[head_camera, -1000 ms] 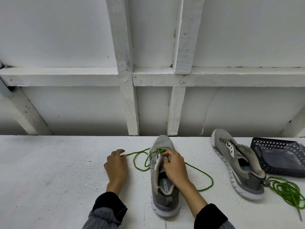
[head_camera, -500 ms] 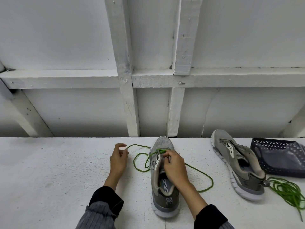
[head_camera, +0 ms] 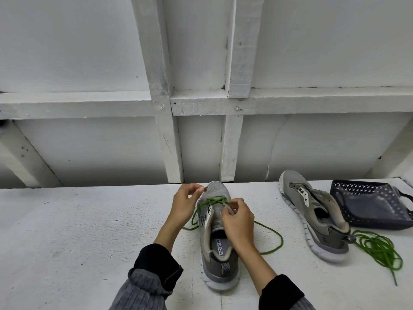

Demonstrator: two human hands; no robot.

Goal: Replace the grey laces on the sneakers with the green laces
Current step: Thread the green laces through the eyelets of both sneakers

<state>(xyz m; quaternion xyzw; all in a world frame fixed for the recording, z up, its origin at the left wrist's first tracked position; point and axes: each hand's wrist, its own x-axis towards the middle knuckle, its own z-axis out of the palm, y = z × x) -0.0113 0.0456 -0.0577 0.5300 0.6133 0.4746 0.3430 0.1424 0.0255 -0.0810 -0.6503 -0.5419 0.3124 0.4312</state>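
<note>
A grey sneaker (head_camera: 218, 260) stands in front of me with its toe pointing away. A green lace (head_camera: 271, 233) crosses its lowest eyelets and trails off in loops on both sides. My left hand (head_camera: 184, 204) is raised beside the toe and pinches the lace's tip between thumb and fingers. My right hand (head_camera: 238, 218) grips the right eyelet flap near the tongue. A second grey sneaker (head_camera: 312, 213) without laces lies to the right, and a bundled green lace (head_camera: 380, 249) sits by its heel.
A dark perforated basket (head_camera: 368, 206) lies on its side at the far right of the white table (head_camera: 78, 231). A white wall with wooden beams (head_camera: 165, 130) rises right behind the table's far edge.
My left hand has lifted off the table and moved right to the sneaker's toe, taking the lace end with it. The left loop has been drawn in. My right hand stays at the eyelets.
</note>
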